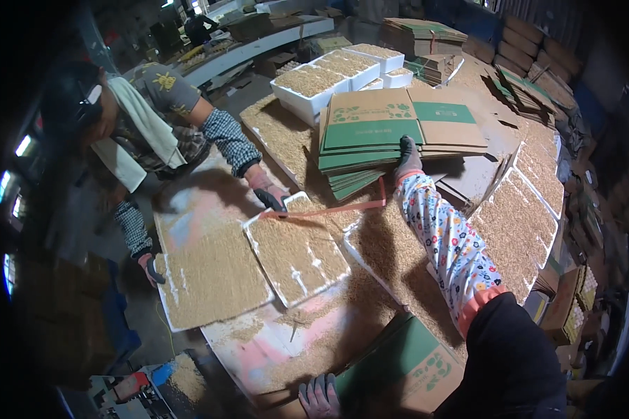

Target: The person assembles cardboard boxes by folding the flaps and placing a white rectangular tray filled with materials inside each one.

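My right hand [408, 157], gloved and with a flowered sleeve, grips the near edge of a stack of flattened cardboard boxes [374, 115]. Its thumb lies on top; the other fingers are mostly hidden. The boxes are brown with green bands, the lower ones fanned out. At the bottom edge my left hand [318, 397], also gloved, has its fingers bent at the left edge of more flattened cardboard boxes [398, 370]. A pinkish strap [328, 210] runs from the fanned stack toward a co-worker's gloved hand [271, 197] at a white tray of grainy tan material [297, 251].
A co-worker [168, 119] stands at the left, other hand on a wider filled tray [210, 279]. White foam boxes [307, 84] with tan filling stand behind the cardboard. More filled trays [514, 223] lie at the right. Tan grains are scattered over the table [279, 349].
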Demonstrator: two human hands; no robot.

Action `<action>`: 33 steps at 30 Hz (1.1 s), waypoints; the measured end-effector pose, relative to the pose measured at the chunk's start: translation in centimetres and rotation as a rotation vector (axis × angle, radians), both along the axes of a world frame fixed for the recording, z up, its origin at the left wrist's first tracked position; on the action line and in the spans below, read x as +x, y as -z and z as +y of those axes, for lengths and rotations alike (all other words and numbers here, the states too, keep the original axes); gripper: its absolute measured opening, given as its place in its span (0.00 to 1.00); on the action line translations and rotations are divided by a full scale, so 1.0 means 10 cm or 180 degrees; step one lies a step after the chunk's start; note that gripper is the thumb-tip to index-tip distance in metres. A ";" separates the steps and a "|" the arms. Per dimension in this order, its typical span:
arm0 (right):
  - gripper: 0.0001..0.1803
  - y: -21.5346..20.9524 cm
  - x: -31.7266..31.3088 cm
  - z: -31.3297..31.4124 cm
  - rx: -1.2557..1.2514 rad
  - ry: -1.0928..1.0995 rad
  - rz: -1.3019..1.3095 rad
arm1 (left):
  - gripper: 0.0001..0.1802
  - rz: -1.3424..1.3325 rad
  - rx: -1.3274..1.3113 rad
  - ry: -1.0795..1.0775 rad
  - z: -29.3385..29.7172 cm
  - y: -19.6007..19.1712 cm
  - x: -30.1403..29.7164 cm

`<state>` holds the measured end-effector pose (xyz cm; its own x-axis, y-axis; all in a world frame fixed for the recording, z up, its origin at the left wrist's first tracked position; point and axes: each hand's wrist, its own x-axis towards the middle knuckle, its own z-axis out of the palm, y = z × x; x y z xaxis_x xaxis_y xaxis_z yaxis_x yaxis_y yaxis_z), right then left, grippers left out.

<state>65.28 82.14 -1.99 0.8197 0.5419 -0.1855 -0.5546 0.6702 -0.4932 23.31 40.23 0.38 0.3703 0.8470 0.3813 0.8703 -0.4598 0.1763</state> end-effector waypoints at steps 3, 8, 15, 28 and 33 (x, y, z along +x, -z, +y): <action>0.16 -0.25 0.13 -0.15 -0.0218 -0.0922 0.0083 | 0.22 0.0125 -0.0098 -0.0057 -0.11 0.11 -0.13; 0.20 -0.47 -0.14 -0.94 0.0284 -0.2387 0.0326 | 0.40 0.0213 -0.1026 -0.0098 -0.37 0.26 -0.38; 0.24 -1.72 -1.25 -4.12 0.0419 -0.2727 -0.0627 | 0.38 -0.1786 -0.0725 -0.0274 -0.95 0.13 -0.63; 0.38 -1.99 -2.04 -6.80 -0.1442 -0.3021 -0.5260 | 0.51 -0.0947 -0.1057 -0.0648 -2.32 -0.58 -1.94; 0.45 -0.93 -1.38 -7.01 -0.1952 -0.3944 -0.3428 | 0.51 -0.0208 -0.1179 -0.1487 -2.98 -0.15 -1.88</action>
